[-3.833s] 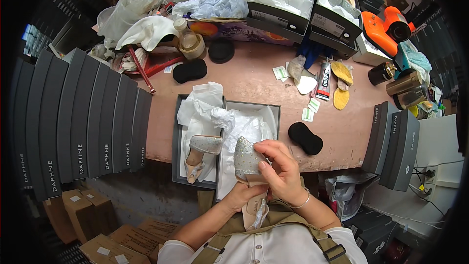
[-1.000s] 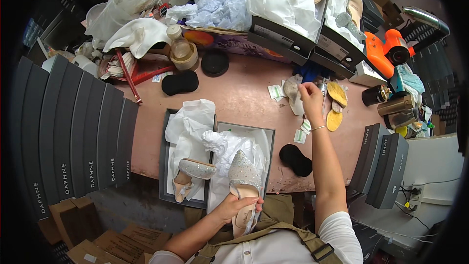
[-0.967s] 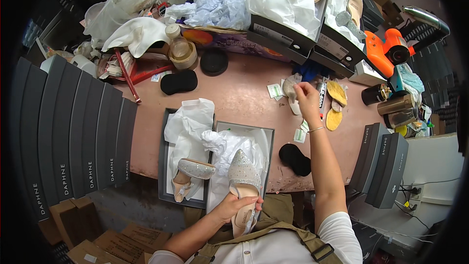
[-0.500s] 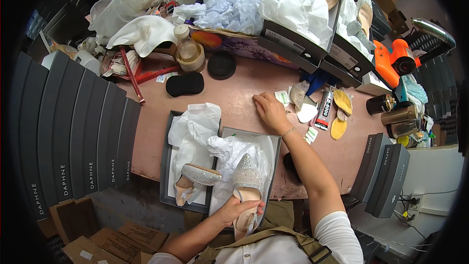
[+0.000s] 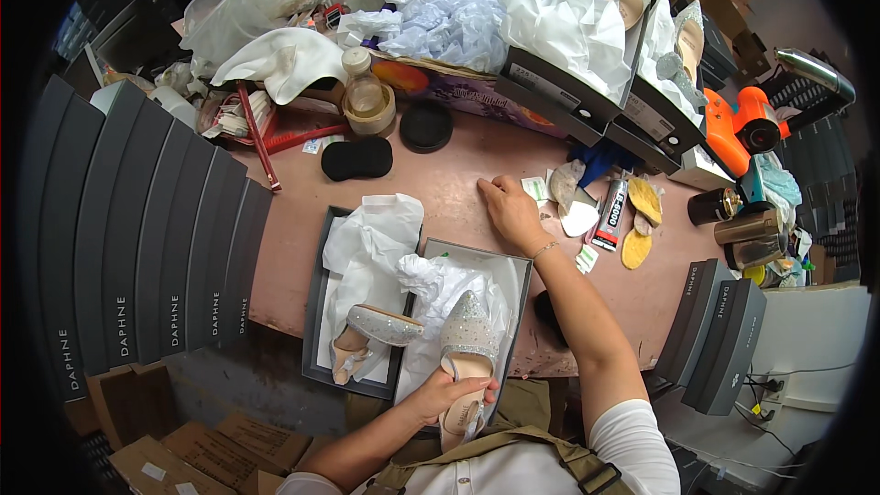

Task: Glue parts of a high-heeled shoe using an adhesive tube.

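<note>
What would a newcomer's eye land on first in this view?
Probably the glittery shoe in the left hand, low in the middle, with a matching shoe lying in the open box to its left. Next, the bright orange device at the upper right and the long row of grey boxes along the left side.

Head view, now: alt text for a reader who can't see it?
A person's left hand holds a glittery silver pointed shoe by an open grey shoebox with a matching shoe and white paper; the right hand is over the pinkish tabletop, left of a black-and-red tube.
</note>
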A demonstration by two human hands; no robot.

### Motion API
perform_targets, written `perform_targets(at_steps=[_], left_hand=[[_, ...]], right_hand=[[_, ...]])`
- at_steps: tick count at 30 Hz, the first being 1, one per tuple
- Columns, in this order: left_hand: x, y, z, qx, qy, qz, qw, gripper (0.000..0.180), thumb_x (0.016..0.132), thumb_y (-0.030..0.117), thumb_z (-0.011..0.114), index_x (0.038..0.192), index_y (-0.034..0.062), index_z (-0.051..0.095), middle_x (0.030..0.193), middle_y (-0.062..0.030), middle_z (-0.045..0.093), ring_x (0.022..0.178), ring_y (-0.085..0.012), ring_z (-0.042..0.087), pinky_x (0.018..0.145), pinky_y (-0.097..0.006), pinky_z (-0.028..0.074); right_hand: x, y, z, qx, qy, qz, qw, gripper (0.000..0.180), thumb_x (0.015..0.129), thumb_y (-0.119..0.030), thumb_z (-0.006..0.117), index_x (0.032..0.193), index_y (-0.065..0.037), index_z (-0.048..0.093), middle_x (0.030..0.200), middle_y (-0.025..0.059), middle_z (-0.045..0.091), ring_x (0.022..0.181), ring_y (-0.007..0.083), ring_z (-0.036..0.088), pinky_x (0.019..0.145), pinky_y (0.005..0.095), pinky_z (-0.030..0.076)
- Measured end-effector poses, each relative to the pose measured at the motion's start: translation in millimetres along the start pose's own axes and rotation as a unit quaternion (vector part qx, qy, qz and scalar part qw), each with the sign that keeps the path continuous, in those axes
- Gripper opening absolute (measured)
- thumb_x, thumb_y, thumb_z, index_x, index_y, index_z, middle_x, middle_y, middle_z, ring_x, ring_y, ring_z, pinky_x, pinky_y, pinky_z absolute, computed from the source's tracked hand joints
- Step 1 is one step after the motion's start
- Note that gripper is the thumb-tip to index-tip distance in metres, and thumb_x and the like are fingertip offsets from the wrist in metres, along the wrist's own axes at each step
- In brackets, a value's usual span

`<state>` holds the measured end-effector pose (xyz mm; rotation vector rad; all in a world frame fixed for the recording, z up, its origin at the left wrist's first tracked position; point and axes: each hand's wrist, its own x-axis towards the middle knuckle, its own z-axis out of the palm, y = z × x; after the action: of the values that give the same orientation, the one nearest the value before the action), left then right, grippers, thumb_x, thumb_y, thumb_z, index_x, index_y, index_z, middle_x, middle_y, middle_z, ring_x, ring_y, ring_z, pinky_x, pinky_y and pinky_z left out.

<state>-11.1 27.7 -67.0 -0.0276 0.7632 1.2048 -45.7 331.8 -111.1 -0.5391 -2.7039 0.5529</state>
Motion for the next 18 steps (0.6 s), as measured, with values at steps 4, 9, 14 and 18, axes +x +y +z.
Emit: perform_targets(at_steps=[4,9,14,18], left_hand=[[-2,1,4,0.017,0.007,0.010,1.000,0.036,0.087,0.010,0.057,0.120,-0.0014,0.049,0.095,-0.0098,0.062,0.080,-0.0169,0.063,0.072,-0.031,0.054],[-7,5,13,0.028,0.018,0.032,0.999,0.027,0.087,0.011,0.058,0.111,-0.0006,0.053,0.089,-0.0086,0.063,0.078,-0.0158,0.063,0.069,-0.029,0.053],[-11,7,26,0.028,0.043,0.040,0.998,0.015,0.088,0.013,0.060,0.094,0.0000,0.061,0.080,-0.0068,0.064,0.074,-0.0137,0.064,0.065,-0.025,0.051],[-15,8,31,0.027,0.061,0.046,0.997,0.015,0.088,0.013,0.059,0.095,0.0002,0.061,0.081,-0.0067,0.064,0.075,-0.0137,0.064,0.064,-0.025,0.052]], right_hand=[[3,-3,-16,0.388,0.013,0.179,0.904,0.022,0.084,-0.006,0.053,0.105,-0.002,0.059,0.096,0.0067,0.058,0.083,0.0182,0.059,0.065,0.0297,0.050],[-12,-10,-50,0.724,-0.032,0.304,0.618,0.022,0.087,-0.004,0.051,0.108,-0.003,0.054,0.105,0.0052,0.058,0.089,0.0139,0.058,0.074,0.0286,0.050],[-30,-21,-70,0.816,-0.013,0.282,0.505,0.023,0.087,-0.006,0.051,0.109,-0.003,0.054,0.107,0.0074,0.058,0.092,0.0167,0.058,0.076,0.0318,0.050],[-47,-44,-83,0.858,-0.011,0.254,0.447,0.026,0.086,-0.008,0.052,0.111,-0.003,0.052,0.108,0.0084,0.058,0.093,0.0177,0.058,0.079,0.0335,0.049]])
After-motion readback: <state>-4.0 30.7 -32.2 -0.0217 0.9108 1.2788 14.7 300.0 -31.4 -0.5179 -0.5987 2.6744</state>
